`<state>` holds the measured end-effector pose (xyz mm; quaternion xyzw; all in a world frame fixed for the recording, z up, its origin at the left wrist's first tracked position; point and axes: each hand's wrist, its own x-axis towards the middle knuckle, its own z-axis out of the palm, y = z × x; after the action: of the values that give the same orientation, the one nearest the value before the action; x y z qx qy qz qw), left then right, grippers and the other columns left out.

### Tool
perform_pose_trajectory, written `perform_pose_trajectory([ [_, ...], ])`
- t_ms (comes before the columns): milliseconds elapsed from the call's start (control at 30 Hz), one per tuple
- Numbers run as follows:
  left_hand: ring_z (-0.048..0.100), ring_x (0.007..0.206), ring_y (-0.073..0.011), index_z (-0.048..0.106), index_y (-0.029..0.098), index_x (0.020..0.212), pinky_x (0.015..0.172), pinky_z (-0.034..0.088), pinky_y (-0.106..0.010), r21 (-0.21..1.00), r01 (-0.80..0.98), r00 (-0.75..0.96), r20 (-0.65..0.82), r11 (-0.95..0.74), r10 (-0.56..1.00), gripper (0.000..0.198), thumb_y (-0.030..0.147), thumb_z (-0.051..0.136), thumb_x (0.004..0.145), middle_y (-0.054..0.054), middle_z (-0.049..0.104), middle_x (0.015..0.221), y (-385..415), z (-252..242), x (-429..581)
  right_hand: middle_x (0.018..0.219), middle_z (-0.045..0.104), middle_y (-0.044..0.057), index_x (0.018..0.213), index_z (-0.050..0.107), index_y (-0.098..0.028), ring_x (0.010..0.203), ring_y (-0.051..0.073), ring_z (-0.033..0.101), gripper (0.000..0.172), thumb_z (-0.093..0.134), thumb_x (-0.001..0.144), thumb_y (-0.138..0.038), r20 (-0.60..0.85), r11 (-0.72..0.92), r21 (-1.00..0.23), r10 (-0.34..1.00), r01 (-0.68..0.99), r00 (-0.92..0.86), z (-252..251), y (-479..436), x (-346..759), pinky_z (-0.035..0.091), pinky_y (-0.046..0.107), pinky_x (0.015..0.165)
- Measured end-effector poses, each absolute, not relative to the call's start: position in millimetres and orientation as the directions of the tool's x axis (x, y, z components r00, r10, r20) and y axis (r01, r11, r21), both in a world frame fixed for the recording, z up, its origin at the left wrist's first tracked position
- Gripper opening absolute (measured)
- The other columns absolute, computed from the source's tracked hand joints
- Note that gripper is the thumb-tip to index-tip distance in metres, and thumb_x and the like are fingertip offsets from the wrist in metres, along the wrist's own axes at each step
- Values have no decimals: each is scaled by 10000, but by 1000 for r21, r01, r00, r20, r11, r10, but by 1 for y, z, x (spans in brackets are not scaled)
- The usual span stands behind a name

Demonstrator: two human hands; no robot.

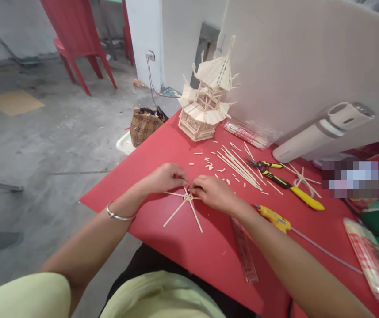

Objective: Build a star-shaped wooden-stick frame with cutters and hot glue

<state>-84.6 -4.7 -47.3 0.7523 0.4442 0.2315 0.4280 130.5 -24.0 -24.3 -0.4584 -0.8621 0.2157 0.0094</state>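
A spoked frame of thin wooden sticks (188,197) lies flat on the red table (156,181), its sticks fanning out from a small ring-like hub. My left hand (167,177) is at the far side of the hub, thumb and fingers pinched at one of the sticks. From the right, my right hand (214,192) reaches in with its fingertips pressed together beside the hub; whatever they pinch is too small to make out. The two hands nearly meet. Parts of the far and right spokes are hidden under the fingers.
A stick-built pagoda model (205,97) stands at the back. Loose sticks (239,165) and short offcuts lie beyond my hands, near yellow-black pliers (265,168), a yellow-handled cutter (295,192) and a glue gun (273,218). A white tumbler (308,141) and stick packs (370,260) sit right.
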Motion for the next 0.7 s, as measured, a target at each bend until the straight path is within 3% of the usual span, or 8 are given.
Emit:
perform_pose_trajectory([
  [267, 641, 730, -136, 816, 170, 824, 681, 466, -230, 858, 429, 561, -10, -281, 828, 173, 233, 655, 819, -42, 746, 856, -10, -49, -85, 939, 731, 23, 968, 772, -250, 886, 170, 660, 180, 599, 966, -198, -197, 497, -308, 801, 811, -565, -25, -34, 125, 370, 258, 680],
  [700, 618, 700, -127, 815, 200, 812, 633, 413, -235, 776, 562, 559, -101, -286, 823, 169, 255, 655, 802, -14, 761, 880, -15, -46, -83, 944, 727, 19, 977, 768, -255, 874, 172, 656, 190, 594, 957, -181, -196, 511, -268, 801, 817, -566, -26, -30, 126, 321, 270, 636],
])
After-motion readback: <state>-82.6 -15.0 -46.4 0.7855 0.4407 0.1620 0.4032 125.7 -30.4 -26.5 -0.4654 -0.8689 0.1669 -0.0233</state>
